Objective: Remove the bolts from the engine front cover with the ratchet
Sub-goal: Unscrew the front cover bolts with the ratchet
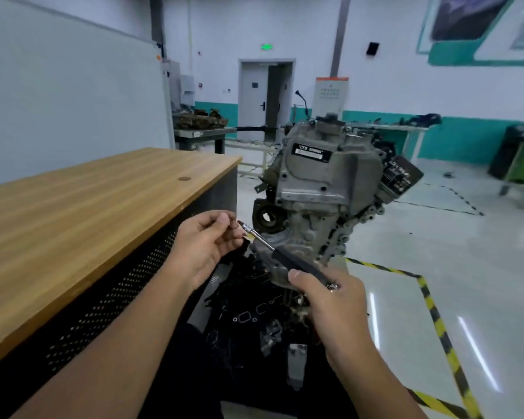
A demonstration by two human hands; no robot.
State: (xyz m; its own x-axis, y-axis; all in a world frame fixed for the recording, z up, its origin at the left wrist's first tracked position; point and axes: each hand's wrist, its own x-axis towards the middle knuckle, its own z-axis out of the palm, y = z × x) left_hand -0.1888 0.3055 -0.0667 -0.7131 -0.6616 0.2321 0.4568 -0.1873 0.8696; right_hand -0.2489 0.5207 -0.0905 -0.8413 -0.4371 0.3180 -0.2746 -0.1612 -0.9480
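Two hands are up in front of me, between the wooden desk (pixel 97 189) on my left and the engine. My left hand (pixel 208 246) has its fingers curled in, thumb and fingertips pinching something small and dark (too small to say what) right at the socket end of the ratchet (pixel 285 255). My right hand (pixel 330 300) is wrapped around the black handle, the shaft slanting up-left. Behind stands the engine front cover (pixel 324 167), upright on its stand.

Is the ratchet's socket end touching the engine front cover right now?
Apart. The head view shows the ratchet held by the right hand, its socket end at the left hand fingertips, clear of the front cover.
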